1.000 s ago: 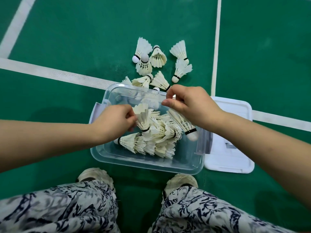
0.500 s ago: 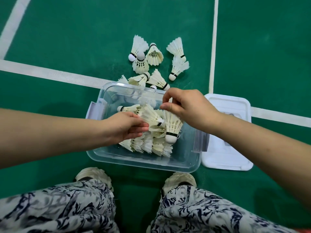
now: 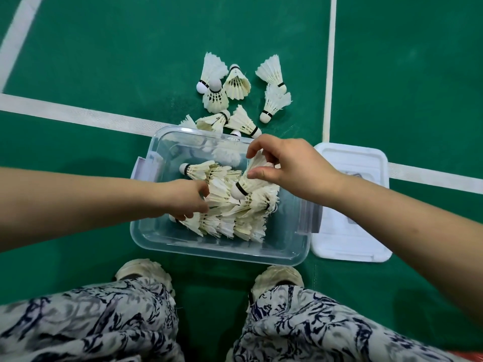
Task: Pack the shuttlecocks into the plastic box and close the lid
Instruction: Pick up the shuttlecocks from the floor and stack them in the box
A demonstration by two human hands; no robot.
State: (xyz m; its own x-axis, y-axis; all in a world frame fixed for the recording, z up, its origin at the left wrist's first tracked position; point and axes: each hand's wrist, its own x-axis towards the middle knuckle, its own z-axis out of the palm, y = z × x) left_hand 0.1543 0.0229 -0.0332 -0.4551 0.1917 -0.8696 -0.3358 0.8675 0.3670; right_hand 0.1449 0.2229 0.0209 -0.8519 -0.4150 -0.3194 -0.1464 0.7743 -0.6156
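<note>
Both hands work inside the clear box at the centre of the frame.

The right hand pinches the feather skirt of one shuttlecock between thumb and fingers – its cork points lower left, over the pile already lying in the box. The left hand reaches in from the left, fingers curled down among the feathers; whether it grips anything cannot be told. More loose shuttlecocks lie on the green floor above the box, in the upper middle of the frame – some touching its far rim. The white lid lies flat just beside the box, at its right edge.
</note>
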